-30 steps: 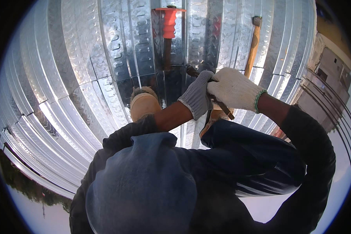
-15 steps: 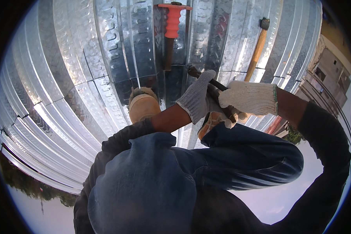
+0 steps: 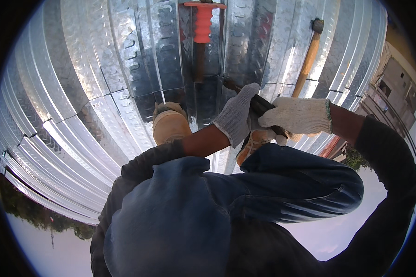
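Observation:
My left hand [image 3: 236, 116] and my right hand [image 3: 301, 115], both in pale knitted gloves, are closed on a dark metal tool with two bar-like parts [image 3: 261, 106]. One end of it sticks out beyond my left hand over the ribbed metal sheeting; the gloves hide much of the rest, so its kind cannot be made out. Farther off lies a chisel with a red ridged hand guard [image 3: 202, 28]. A hammer with a wooden handle [image 3: 307, 60] rests on the sheeting, just beyond my right hand.
Ribbed, shiny metal decking [image 3: 97, 78] spreads under and around me, with a seam running across it. My tan boot [image 3: 171, 125] stands left of my hands, and an orange-tan shoe [image 3: 255, 144] is below them. A building [image 3: 397, 83] shows past the right edge.
Both hands have shifted slightly right with the dark tool, and my left hand now covers more of it. The chisel and hammer appear slightly shifted as the view moves.

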Motion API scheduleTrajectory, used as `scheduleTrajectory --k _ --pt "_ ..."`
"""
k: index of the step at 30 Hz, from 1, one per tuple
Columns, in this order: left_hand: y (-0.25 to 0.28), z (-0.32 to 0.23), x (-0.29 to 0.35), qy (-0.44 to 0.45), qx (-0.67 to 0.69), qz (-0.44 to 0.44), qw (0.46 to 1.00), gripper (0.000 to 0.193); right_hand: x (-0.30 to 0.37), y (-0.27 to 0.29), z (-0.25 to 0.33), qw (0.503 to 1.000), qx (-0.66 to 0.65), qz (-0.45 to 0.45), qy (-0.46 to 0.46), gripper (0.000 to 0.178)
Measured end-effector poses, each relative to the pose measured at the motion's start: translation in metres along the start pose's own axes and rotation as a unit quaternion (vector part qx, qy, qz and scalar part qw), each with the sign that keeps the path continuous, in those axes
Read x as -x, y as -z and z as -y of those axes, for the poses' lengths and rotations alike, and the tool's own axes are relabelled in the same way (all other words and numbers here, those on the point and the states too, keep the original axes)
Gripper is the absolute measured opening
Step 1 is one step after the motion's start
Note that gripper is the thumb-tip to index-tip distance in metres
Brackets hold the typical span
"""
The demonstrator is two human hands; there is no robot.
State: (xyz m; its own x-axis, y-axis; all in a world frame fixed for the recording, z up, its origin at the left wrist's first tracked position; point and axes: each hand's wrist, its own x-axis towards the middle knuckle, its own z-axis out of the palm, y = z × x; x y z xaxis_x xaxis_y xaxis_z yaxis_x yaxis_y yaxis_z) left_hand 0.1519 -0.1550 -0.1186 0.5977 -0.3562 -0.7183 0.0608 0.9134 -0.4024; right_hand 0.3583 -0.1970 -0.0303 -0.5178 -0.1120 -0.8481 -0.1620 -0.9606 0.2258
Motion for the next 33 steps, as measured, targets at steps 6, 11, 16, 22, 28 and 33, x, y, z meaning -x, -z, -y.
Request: scheduleTrajectory --k 6,11,16,22,28,33 --pt "0.002 0.002 0.004 -0.006 -0.02 0.001 1.0 0.054 -0.007 0.007 -0.007 0.998 0.02 0.041 0.036 0.025" --pt "0.016 0.014 -0.004 -0.017 -0.06 -0.047 0.997 0.047 0.004 -0.031 0.006 0.992 0.101 -0.071 -0.03 0.025" --pt "0.025 0.021 -0.007 -0.028 -0.099 -0.043 0.994 0.056 -0.006 -0.039 -0.017 0.988 0.114 -0.099 0.04 0.024" --pt "0.012 0.022 0.005 -0.066 -0.11 -0.066 0.99 0.048 -0.015 -0.044 -0.038 0.977 0.14 -0.132 0.09 0.027" --pt "0.024 0.03 -0.002 -0.083 -0.163 -0.077 0.98 0.045 -0.023 -0.052 -0.055 0.969 0.156 -0.156 0.109 0.029" --pt "0.033 0.036 -0.007 -0.122 -0.204 -0.077 0.968 0.046 -0.032 -0.052 -0.066 0.964 0.17 -0.172 0.107 0.031"
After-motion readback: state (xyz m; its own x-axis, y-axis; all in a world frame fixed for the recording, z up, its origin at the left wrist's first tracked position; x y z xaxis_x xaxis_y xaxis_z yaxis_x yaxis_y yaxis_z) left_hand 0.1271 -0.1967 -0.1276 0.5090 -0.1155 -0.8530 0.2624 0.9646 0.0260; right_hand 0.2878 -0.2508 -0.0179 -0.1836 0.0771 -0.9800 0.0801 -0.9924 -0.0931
